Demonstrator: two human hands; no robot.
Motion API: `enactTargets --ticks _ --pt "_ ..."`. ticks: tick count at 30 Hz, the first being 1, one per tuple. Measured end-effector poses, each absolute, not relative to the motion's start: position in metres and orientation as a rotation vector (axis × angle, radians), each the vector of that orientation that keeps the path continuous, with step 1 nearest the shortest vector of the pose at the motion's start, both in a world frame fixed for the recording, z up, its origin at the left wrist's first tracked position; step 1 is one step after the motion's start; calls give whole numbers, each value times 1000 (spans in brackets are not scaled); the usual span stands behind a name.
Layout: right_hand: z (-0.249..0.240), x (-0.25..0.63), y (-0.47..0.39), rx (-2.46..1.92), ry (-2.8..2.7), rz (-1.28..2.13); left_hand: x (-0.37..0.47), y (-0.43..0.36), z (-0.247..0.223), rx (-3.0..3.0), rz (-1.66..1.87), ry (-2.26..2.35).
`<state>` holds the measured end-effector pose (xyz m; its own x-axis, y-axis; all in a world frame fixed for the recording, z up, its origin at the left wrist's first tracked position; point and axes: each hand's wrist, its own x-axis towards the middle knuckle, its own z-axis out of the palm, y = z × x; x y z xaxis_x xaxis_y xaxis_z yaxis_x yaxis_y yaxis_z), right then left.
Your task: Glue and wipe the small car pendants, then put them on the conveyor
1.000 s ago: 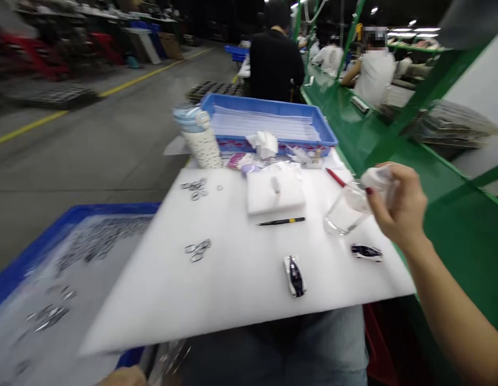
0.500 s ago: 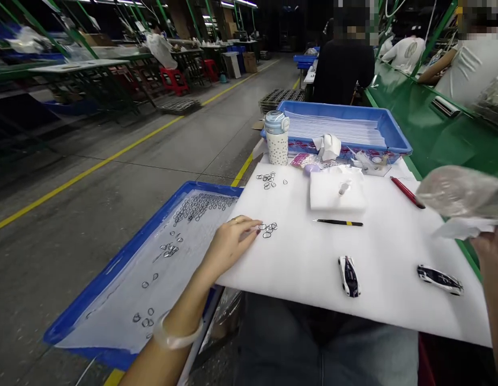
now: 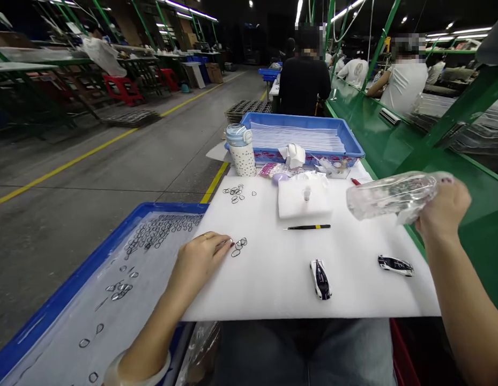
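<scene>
My left hand rests at the left side of the white foam sheet. Its thumb and forefinger are pinched on a small clear oval piece with a dark rim, mostly hidden by the fingertips. Just right of them lies a little group of the same oval pieces. On the other side, my right hand is closed round one end of a crinkled clear plastic bag, held above the sheet; its contents are unclear. Two white-and-black toy cars lie on the sheet, one in the middle, one at right.
More ovals lie at the sheet's far left. A white foam block, black tweezers and a dotted cup stand or lie beyond. Blue trays flank the sheet at the left and back. Co-workers sit ahead.
My right hand has swung inward with the plastic bag, which now hangs over the sheet and hides most of the red pen. The left fingers have closed on an oval piece. The view has turned right.
</scene>
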<state>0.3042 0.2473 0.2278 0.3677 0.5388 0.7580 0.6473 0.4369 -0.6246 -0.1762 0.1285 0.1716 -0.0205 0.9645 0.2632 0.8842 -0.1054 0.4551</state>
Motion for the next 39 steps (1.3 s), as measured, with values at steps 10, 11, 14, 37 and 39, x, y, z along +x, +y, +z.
enactTargets --ticks 10,11,14,37,39 --pt "268 251 253 -1240 -1576 11 -30 77 174 592 1410 887" --pt "276 250 251 -1166 -1462 133 -18 77 171 506 1376 780" --pt "291 239 217 -924 -1296 321 -3 78 164 389 1302 607" --pt "224 143 76 -966 -2228 29 -4 75 163 479 1308 711" --pt "222 147 73 -939 -2242 93 -3 76 164 503 1303 713"
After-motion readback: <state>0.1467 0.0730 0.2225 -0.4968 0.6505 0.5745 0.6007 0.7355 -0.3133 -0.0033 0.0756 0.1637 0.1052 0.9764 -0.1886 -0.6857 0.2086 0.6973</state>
